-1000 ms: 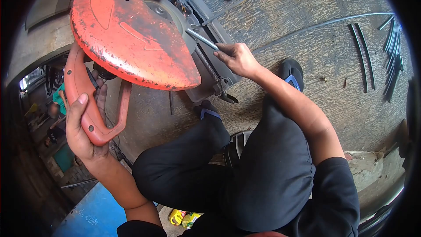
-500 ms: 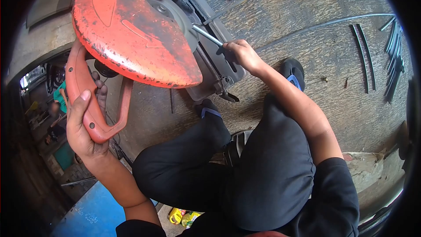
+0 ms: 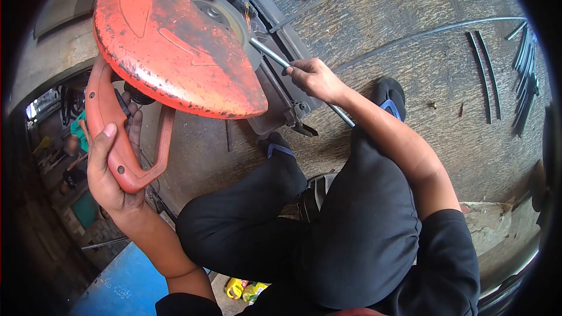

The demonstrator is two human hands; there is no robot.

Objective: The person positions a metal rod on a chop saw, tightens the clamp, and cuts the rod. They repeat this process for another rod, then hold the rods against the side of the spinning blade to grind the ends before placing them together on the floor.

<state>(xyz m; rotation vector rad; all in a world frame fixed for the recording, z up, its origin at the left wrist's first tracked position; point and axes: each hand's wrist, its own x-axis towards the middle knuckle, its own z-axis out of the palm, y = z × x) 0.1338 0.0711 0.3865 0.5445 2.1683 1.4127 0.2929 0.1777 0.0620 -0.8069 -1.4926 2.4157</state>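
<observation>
My left hand (image 3: 114,167) is wrapped round the orange-red handle (image 3: 111,123) of a cut-off saw, fingers at its trigger side. The saw's scuffed red guard (image 3: 175,41) covers much of the abrasive disc (image 3: 237,20). In my right hand (image 3: 316,79) is a thin metal rod (image 3: 269,52), pinched near its middle. Its far end touches the disc's edge, where small orange sparks (image 3: 248,16) fly up. The rod's other end (image 3: 345,117) sticks out below my wrist. Under the disc lies the saw's dark base (image 3: 287,93).
Two long rods (image 3: 410,41) run across the worn floor behind the saw. At the right lie two dark strips (image 3: 485,76) and a pile of cut rods (image 3: 527,70). My sandalled feet (image 3: 389,96) flank the base. People sit in the background at left.
Sparks now show at the disc, absent half a second ago. My right hand has shifted slightly left with the rod, whose rear end now shows. The guard and handle moved slightly left.
</observation>
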